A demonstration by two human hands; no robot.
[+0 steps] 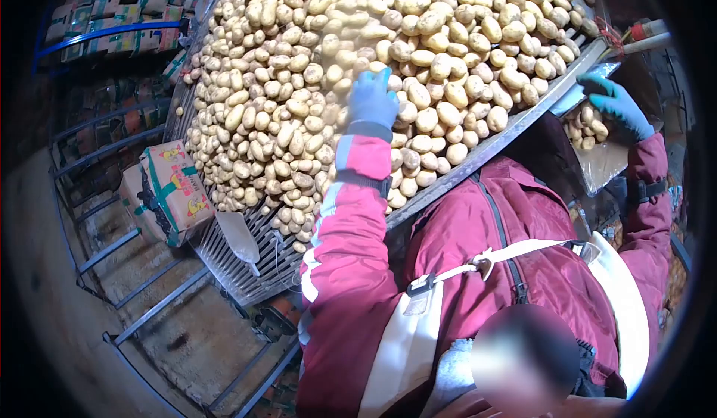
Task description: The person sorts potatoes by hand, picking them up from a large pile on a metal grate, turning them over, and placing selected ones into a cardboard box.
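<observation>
My left hand (373,103), in a blue-green glove, lies over the heap of potatoes (441,67), fingers reaching forward among them. I see no potato gripped in it, though the fingertips are partly hidden. Some potatoes just beyond this hand look smeared by motion. On the right, my right hand (618,106), gloved too, is open with fingers apart beside the mouth of a clear plastic bag (602,170). Several potatoes (587,128) lie inside this bag, just below the fingers.
A slatted metal table (246,269) bears the heap, with a raised metal edge (500,136) in front of me. At its left corner are a taped cardboard box (168,192) and a pale scoop-like piece (237,239). Blue metal rails (160,306) and stacked boxes (112,15) stand further left.
</observation>
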